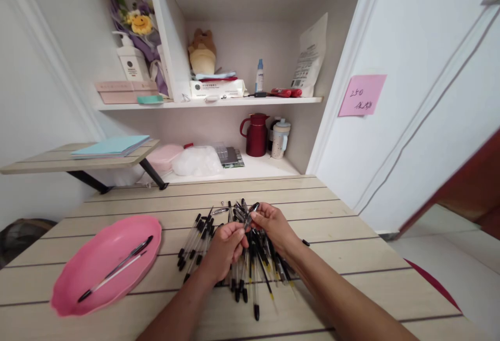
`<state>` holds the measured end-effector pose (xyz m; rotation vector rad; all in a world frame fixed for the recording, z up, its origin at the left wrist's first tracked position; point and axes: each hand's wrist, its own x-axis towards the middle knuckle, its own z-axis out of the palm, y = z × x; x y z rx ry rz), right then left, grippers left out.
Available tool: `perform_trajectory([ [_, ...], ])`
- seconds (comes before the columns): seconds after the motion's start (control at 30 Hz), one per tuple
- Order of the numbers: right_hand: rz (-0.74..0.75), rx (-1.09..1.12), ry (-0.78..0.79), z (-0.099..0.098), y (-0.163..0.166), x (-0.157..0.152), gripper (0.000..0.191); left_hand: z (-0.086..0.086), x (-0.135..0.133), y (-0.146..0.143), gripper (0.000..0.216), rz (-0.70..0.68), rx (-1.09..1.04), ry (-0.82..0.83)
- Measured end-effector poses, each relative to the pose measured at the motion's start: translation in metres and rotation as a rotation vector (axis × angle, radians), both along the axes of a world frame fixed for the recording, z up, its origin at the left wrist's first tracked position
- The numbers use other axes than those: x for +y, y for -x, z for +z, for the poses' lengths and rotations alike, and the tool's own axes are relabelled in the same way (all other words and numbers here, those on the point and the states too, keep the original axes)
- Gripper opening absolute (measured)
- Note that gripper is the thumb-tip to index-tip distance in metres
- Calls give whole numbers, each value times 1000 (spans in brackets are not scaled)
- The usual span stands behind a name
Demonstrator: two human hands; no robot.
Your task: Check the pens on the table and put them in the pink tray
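Over the middle of the table, my right hand (274, 226) pinches a short black-and-clear pen part (252, 212) between thumb and fingers. My left hand (225, 247) meets it from the lower left, fingertips closed at its lower end. Whether the left fingers hold a separate thin piece is hidden. Beneath both hands spreads a pile of pen parts (255, 278), with black caps, clear barrels and yellow-marked refills. Clear barrels with black ends (191, 242) lie left of my left hand. The pink tray (74, 273) at left bears a black pen (135, 251) and a white refill (121, 269).
A raised wooden stand (50, 154) with blue paper (111, 146) overhangs the table's back left. Behind the table, a shelf holds a red jug (257, 135), a cup (279, 140) and a plastic bag (197, 161). A pink note (362, 95) is stuck on the right wall.
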<state>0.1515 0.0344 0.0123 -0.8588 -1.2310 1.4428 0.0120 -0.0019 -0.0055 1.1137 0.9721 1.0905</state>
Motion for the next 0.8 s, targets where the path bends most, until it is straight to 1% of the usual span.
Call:
perform_trajectory([
  [0.1,15,12,16,1,0,0,24,2,0,2,19,-3,44,5],
  [0.17,36,17,30,3,-1,1,24,7,1,4,20,14,86,-3],
  [0.23,53,24,44,7,-4,1,27,17,4,9,21,52,119,-43],
  [0.3,46,23,61,11,-8,2,32,31,9,21,21,107,164,-112],
  [0.33,31,16,69,13,-11,3,33,40,11,30,21,147,212,-154],
  [0.4,4,-20,76,16,-17,5,32,58,14,58,21,248,405,-228],
  [0.47,-22,-60,78,18,-23,7,31,75,11,95,21,365,676,-315],
  [0.5,-37,-77,79,19,-26,9,30,82,6,116,21,397,839,-330],
  [0.57,-53,-102,80,21,-32,12,28,90,-9,158,22,430,1146,-292],
  [0.6,-57,-109,77,22,-34,14,27,90,-17,177,22,449,1264,-243],
  [0.67,-57,-118,74,23,-38,16,27,85,-34,207,21,435,1453,-101],
  [0.73,-52,-115,74,24,-42,19,27,74,-46,228,20,465,1545,13],
  [0.8,-48,-106,74,23,-45,20,27,61,-52,238,19,462,1585,90],
])
